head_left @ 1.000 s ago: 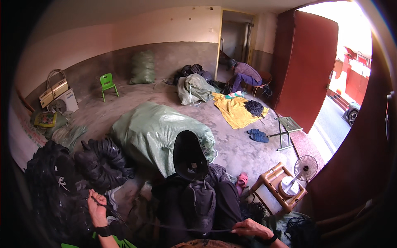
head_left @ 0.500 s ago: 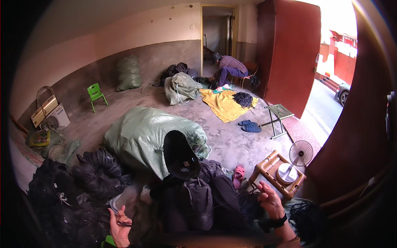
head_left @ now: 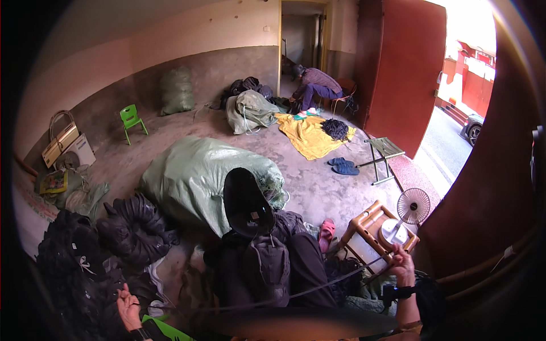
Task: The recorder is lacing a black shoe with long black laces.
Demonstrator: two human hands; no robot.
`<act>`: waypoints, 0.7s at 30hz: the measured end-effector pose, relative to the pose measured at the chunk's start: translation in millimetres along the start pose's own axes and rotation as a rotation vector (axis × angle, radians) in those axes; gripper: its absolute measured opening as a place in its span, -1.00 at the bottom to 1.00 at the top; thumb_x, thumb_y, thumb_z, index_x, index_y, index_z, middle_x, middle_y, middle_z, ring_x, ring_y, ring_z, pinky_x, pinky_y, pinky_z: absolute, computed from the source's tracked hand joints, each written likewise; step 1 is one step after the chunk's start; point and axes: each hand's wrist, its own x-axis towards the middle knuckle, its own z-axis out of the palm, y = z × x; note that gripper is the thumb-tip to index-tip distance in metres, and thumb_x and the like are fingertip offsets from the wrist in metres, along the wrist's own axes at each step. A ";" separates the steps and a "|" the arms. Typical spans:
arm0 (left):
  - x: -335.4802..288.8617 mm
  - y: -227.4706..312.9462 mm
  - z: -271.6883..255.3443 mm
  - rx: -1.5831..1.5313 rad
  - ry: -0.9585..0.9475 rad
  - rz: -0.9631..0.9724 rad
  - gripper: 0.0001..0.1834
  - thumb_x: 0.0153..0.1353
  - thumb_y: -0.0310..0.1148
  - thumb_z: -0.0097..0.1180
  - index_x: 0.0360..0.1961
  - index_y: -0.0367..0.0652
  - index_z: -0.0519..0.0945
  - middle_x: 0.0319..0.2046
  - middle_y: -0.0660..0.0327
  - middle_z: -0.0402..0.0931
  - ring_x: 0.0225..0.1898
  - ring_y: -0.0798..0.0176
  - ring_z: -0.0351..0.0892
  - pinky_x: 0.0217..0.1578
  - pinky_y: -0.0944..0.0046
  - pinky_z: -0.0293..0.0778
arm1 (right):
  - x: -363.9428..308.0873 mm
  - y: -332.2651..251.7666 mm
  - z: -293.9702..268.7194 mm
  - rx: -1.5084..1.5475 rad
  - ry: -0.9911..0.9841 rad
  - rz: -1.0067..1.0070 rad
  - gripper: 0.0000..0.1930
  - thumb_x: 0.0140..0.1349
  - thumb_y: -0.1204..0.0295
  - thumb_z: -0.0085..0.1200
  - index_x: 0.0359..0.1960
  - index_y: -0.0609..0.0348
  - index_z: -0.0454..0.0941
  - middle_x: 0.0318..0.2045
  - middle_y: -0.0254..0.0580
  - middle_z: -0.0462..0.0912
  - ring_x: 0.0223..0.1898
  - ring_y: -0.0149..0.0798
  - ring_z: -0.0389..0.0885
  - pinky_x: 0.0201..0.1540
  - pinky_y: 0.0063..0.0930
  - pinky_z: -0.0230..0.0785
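A long dark strap [head_left: 318, 290] runs in a shallow curve across my lap, between my two hands. At the lower left my left hand [head_left: 128, 307] pinches its one end, beside a heap of black goods [head_left: 74, 264]. My right hand [head_left: 403, 266], raised at the right in front of the bamboo stool, has its fingers closed at the other end. Between my knees stands a black bag-like piece [head_left: 270, 270] with a rounded, hollow black upper part [head_left: 245, 199]. My dark-trousered legs lie on both sides of it.
A large pale green sack [head_left: 199, 173] lies ahead. A bamboo stool [head_left: 372, 232] carries a small fan [head_left: 412, 207]. A folding stool [head_left: 384, 149] and blue slippers [head_left: 343, 166] stand farther off. Another person [head_left: 318, 88] sits bent over by a yellow cloth [head_left: 310, 139].
My hands have moved apart, the left outward to the left, the right outward and slightly up. The strap is now clearly drawn out between them across my lap.
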 end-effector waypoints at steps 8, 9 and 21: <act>42.0 139.9 -80.4 0.168 0.360 0.509 -0.67 0.45 -0.14 -0.16 -0.40 -0.02 0.52 -0.75 0.44 0.23 -0.81 0.46 0.05 -0.75 0.41 0.08 | 8.0 -139.9 -31.0 -0.170 0.003 -0.221 -0.89 0.30 0.28 0.14 -0.29 -0.01 0.58 -0.39 -0.46 0.71 -0.76 -0.73 0.29 -0.74 -0.86 0.07; 47.5 157.1 -96.2 0.288 0.255 0.516 -0.67 0.35 0.01 0.00 -0.19 -0.03 0.49 -0.56 0.41 0.43 -0.79 0.45 0.02 -0.72 0.41 0.07 | 1.7 -156.5 -35.5 -0.188 0.031 -0.278 -0.90 0.31 0.28 0.13 -0.28 -0.03 0.57 -0.36 -0.48 0.71 -0.76 -0.72 0.30 -0.73 -0.84 0.07; -115.4 -334.6 177.2 1.406 -1.342 0.088 -0.14 0.11 0.14 0.20 0.27 -0.26 0.31 0.28 0.10 0.27 0.32 0.08 0.25 0.22 0.03 0.34 | -184.5 68.0 251.8 -1.170 -1.056 0.424 -0.69 0.40 0.30 0.00 0.04 0.23 0.55 -0.29 -0.32 0.70 -0.61 -0.67 0.21 -0.59 -0.76 0.07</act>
